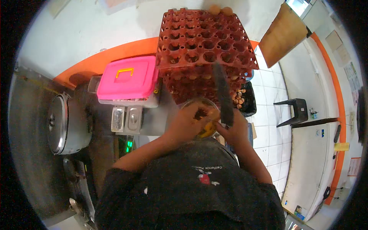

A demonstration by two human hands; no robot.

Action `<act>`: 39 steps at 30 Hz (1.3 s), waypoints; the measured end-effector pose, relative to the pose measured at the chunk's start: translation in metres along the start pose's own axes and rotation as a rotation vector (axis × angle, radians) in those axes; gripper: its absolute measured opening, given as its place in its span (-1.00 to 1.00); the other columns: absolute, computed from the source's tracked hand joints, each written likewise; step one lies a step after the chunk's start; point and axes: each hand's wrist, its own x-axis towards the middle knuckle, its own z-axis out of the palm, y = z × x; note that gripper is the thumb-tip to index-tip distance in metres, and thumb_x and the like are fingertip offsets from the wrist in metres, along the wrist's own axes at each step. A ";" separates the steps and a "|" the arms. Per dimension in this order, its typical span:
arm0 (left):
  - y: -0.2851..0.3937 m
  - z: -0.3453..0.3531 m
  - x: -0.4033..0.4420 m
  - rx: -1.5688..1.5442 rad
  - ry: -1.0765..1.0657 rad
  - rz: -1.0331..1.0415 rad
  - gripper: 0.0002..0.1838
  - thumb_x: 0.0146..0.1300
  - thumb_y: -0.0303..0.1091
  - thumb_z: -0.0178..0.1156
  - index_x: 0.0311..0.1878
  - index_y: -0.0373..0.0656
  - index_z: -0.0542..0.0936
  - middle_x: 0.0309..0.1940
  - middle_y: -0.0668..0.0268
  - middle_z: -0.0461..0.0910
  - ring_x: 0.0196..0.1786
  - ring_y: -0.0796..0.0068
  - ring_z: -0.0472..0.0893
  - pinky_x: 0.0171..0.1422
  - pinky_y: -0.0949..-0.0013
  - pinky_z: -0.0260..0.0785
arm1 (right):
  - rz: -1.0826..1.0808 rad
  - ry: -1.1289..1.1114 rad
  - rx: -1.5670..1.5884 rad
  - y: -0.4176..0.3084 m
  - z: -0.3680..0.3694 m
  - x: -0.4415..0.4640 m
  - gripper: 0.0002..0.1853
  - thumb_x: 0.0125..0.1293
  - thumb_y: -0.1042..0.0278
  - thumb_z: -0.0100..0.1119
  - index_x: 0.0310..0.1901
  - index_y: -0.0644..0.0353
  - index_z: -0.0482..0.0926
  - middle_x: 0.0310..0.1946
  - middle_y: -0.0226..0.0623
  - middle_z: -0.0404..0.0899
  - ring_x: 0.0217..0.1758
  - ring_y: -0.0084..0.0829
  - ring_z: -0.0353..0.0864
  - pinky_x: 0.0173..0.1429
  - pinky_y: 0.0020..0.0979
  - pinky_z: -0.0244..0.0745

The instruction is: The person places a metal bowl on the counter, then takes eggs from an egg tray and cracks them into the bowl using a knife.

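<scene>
My right hand [234, 129] is closed around the handle of a knife [223, 90]. Its broad dark blade points away from me and is blurred by motion. Over a round bowl [211, 101], my left hand [193, 119] has its fingers curled together close to the knife. Whatever lies in those fingers is too hidden to name. Yellow-orange egg yolk [207, 130] shows in the bowl below the hands. Just beyond the bowl rises a tall stack of dark red egg trays [199, 46], with two brown eggs [220, 10] at the far edge of the top one.
Brown eggshells [239, 100] fill a black-lined bin [249, 100] at the right. Left of the trays are a pink-lidded box [128, 82], small metal containers [133, 119] and a green-lit display [129, 144]. A large lidded pot [71, 122] stands far left; a black stool [298, 111] is right.
</scene>
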 end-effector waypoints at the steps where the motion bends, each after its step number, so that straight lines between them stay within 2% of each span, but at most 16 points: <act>1: 0.011 0.005 0.005 0.038 0.024 0.158 -0.43 0.29 -0.14 0.44 0.32 -0.19 0.67 0.21 -0.04 0.70 0.21 -0.03 0.70 0.33 -0.02 0.57 | 0.019 0.094 -0.006 0.001 -0.008 -0.007 -0.51 0.24 0.14 0.55 0.11 0.21 0.63 -0.14 -0.06 0.75 -0.09 -0.02 0.79 0.01 -0.08 0.66; 3: 0.033 0.022 0.015 0.112 0.073 0.469 -0.42 0.34 -0.15 0.42 0.36 -0.21 0.63 0.24 -0.04 0.68 0.28 -0.05 0.66 0.41 -0.04 0.51 | 0.057 0.277 -0.015 0.010 -0.027 -0.019 -0.47 0.36 -0.01 0.49 0.20 0.15 0.61 -0.17 -0.09 0.76 -0.12 0.03 0.78 0.01 -0.04 0.66; 5: 0.066 0.035 0.025 0.162 0.122 0.593 -0.51 0.35 -0.22 0.40 0.28 -0.23 0.64 0.39 -0.13 0.48 0.32 -0.14 0.62 0.41 0.00 0.49 | -0.030 0.519 -0.065 0.012 -0.050 -0.002 -0.53 0.36 0.07 0.52 0.14 0.18 0.64 -0.20 -0.13 0.74 -0.17 -0.03 0.77 -0.05 -0.10 0.65; 9: 0.119 0.036 0.049 0.146 0.136 0.736 -0.46 0.32 -0.22 0.37 0.34 -0.17 0.58 0.19 -0.05 0.65 0.26 -0.18 0.64 0.39 -0.04 0.50 | 0.031 0.508 -0.015 0.049 -0.091 0.035 -0.57 0.29 0.29 0.54 0.09 0.30 0.60 -0.05 -0.01 0.68 0.02 0.02 0.70 0.13 -0.08 0.59; 12: 0.154 -0.004 0.079 0.305 0.077 0.831 -0.56 0.36 -0.20 0.30 0.23 -0.18 0.60 0.11 -0.04 0.71 0.22 -0.19 0.66 0.37 -0.08 0.51 | 0.201 0.504 0.075 0.061 -0.099 0.013 -0.53 0.26 0.33 0.56 0.10 0.30 0.56 -0.06 -0.06 0.67 -0.01 -0.05 0.69 0.14 -0.15 0.60; 13: 0.174 -0.024 0.092 0.438 0.123 0.748 -0.61 0.39 -0.20 0.27 0.19 -0.19 0.61 0.11 -0.04 0.71 0.21 -0.17 0.67 0.36 -0.09 0.52 | 0.224 0.468 0.348 0.055 -0.099 -0.001 -0.49 0.24 0.33 0.59 0.13 0.28 0.54 -0.02 -0.09 0.69 0.03 -0.09 0.72 0.17 -0.20 0.61; 15: 0.196 -0.059 0.140 0.600 0.262 0.672 -0.64 0.43 -0.19 0.20 0.17 -0.18 0.62 0.14 -0.04 0.71 0.21 -0.16 0.68 0.35 -0.12 0.52 | 0.249 0.415 0.266 0.052 -0.098 -0.025 -0.41 0.19 0.30 0.65 0.16 0.27 0.52 0.01 -0.09 0.71 0.07 -0.14 0.74 0.20 -0.21 0.62; 18: 0.165 -0.097 0.288 0.926 0.443 0.553 -0.60 0.47 -0.17 0.12 0.26 -0.11 0.64 0.21 -0.04 0.69 0.24 -0.17 0.67 0.38 -0.11 0.52 | 0.227 0.333 0.280 0.070 -0.087 -0.051 -0.49 0.22 0.58 0.51 0.14 0.30 0.47 -0.09 -0.17 0.69 -0.02 -0.35 0.72 0.11 -0.28 0.63; 20: 0.179 -0.102 0.285 0.984 0.461 0.283 -0.64 0.42 -0.27 0.19 0.23 -0.06 0.67 0.19 0.01 0.71 0.27 -0.03 0.68 0.32 -0.01 0.59 | 0.250 0.272 0.277 0.089 -0.077 -0.064 -0.48 0.19 0.55 0.54 0.14 0.28 0.49 -0.05 -0.18 0.71 0.05 -0.35 0.74 0.16 -0.28 0.62; 23: 0.149 -0.118 0.337 1.060 0.292 0.283 -0.65 0.42 -0.29 0.18 0.23 -0.03 0.66 0.22 0.07 0.69 0.32 0.01 0.65 0.32 -0.01 0.59 | 0.242 0.193 0.301 0.090 -0.076 -0.076 -0.49 0.20 0.54 0.54 0.13 0.27 0.49 -0.09 -0.21 0.73 0.03 -0.35 0.76 0.14 -0.28 0.63; 26: 0.148 -0.123 0.342 1.007 0.234 0.296 -0.61 0.39 -0.34 0.21 0.26 -0.01 0.65 0.19 0.14 0.71 0.31 0.00 0.66 0.31 -0.01 0.59 | 0.229 0.156 0.286 0.075 -0.083 -0.079 -0.54 0.23 0.55 0.49 0.11 0.25 0.50 -0.13 -0.23 0.74 -0.02 -0.35 0.77 0.12 -0.28 0.63; 29: 0.174 -0.121 0.301 0.946 0.438 0.325 -0.58 0.35 -0.34 0.28 0.27 -0.08 0.62 0.18 0.06 0.71 0.28 -0.04 0.67 0.30 -0.01 0.57 | 0.209 0.164 0.294 0.073 -0.080 -0.082 -0.63 0.27 0.57 0.39 0.08 0.25 0.51 -0.15 -0.23 0.76 -0.07 -0.34 0.78 0.11 -0.27 0.64; 32: 0.196 -0.134 0.253 0.786 0.518 0.567 -0.59 0.34 -0.33 0.35 0.23 -0.15 0.60 0.12 0.01 0.71 0.20 0.03 0.71 0.28 0.07 0.57 | 0.223 0.163 0.232 0.069 -0.072 -0.082 -0.75 0.31 0.59 0.26 0.01 0.24 0.55 -0.19 -0.20 0.76 -0.10 -0.30 0.79 0.08 -0.25 0.64; 36: 0.189 -0.112 0.106 0.164 0.271 0.567 -0.55 0.31 -0.47 0.42 0.24 -0.21 0.55 0.06 0.20 0.70 0.23 0.37 0.69 0.33 0.28 0.53 | 0.221 0.055 0.103 0.035 -0.070 -0.070 -0.85 0.35 0.55 0.17 -0.08 0.23 0.62 -0.25 -0.09 0.74 -0.12 -0.08 0.80 0.02 -0.14 0.64; 38: 0.124 -0.087 0.060 -0.311 -0.005 0.728 -0.47 0.30 -0.48 0.46 0.31 -0.25 0.54 0.09 0.25 0.69 0.27 0.37 0.66 0.40 0.29 0.50 | 0.136 -0.038 0.012 0.030 -0.061 -0.060 -0.86 0.34 0.54 0.18 -0.09 0.23 0.62 -0.28 -0.02 0.72 -0.14 0.05 0.76 -0.03 -0.05 0.62; 39: 0.099 -0.071 0.034 -0.358 -0.034 0.579 -0.44 0.31 -0.47 0.46 0.36 -0.25 0.53 0.12 0.23 0.69 0.26 0.36 0.66 0.41 0.29 0.50 | 0.093 -0.084 -0.035 0.028 -0.056 -0.057 -0.87 0.34 0.54 0.18 -0.10 0.22 0.63 -0.29 0.01 0.71 -0.14 0.11 0.74 -0.05 -0.01 0.62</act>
